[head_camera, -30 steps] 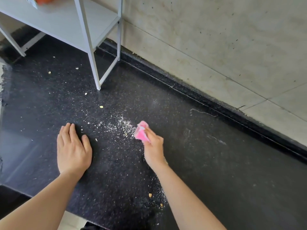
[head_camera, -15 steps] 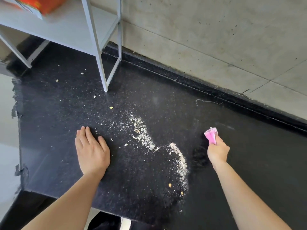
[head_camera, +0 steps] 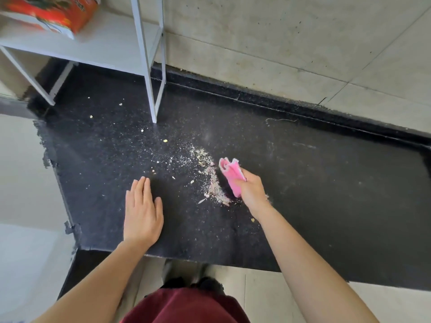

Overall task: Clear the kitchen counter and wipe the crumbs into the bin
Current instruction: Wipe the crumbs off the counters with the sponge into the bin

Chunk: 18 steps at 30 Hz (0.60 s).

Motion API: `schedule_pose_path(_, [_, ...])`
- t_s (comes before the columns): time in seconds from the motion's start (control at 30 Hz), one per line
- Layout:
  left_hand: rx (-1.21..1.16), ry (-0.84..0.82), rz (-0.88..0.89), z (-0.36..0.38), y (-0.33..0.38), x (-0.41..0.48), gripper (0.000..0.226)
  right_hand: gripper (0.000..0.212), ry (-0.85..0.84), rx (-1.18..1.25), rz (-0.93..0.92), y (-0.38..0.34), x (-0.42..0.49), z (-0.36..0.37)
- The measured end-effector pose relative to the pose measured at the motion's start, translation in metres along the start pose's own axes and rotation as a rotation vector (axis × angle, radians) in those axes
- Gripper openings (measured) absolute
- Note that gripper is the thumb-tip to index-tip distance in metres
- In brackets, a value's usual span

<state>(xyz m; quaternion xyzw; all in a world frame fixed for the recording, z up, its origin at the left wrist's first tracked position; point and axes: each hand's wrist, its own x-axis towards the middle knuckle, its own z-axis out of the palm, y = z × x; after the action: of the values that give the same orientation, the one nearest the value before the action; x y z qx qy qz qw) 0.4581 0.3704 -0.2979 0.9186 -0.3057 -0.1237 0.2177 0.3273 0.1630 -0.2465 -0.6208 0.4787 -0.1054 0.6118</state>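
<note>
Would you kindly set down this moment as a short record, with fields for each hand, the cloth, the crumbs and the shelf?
surface: black speckled stone counter
left hand: flat, palm down on the counter, holding nothing
right hand: grips a folded pink cloth against the counter
crumbs: pale crumb line just left of the cloth; loose bits scattered toward the shelf
shelf: white metal rack standing on the counter's far left, orange packet on it
bin: not in view
</note>
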Motion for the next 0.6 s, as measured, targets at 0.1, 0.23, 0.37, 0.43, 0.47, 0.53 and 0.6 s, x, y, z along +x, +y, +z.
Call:
schedule_pose_path(0.1, [0.047, -0.027, -0.033, -0.008, -0.020, -0.027, 0.055, 0.035, 0.271, -0.059, 0.045, 0.007, 0.000, -0.050])
schedule_pose_path(0.23, [0.112, -0.063, -0.128, -0.006, -0.038, -0.046, 0.060, 0.039, 0.555, -0.268, 0.310, 0.043, 0.001, -0.114])
schedule_pose_path(0.37, [0.131, -0.107, -0.145, -0.001, -0.043, -0.044, 0.062, 0.072, 0.615, -0.476, 0.321, 0.068, -0.015, -0.089])
schedule_pose_path(0.43, [0.138, -0.130, -0.148, 0.000, -0.042, -0.043, 0.063, 0.077, 0.562, -0.543, 0.165, 0.068, -0.023, -0.056])
schedule_pose_path(0.47, [0.144, -0.141, -0.147, 0.000, -0.042, -0.043, 0.063, 0.078, 0.506, -0.596, 0.105, 0.066, -0.026, -0.040])
schedule_pose_path(0.53, [0.150, -0.166, -0.146, -0.001, -0.044, -0.042, 0.063, 0.076, 0.346, -0.656, 0.019, 0.058, -0.031, -0.011])
schedule_pose_path(0.6, [0.148, -0.196, -0.143, -0.002, -0.044, -0.042, 0.064, 0.050, 0.134, -0.444, -0.002, 0.047, -0.035, 0.007])
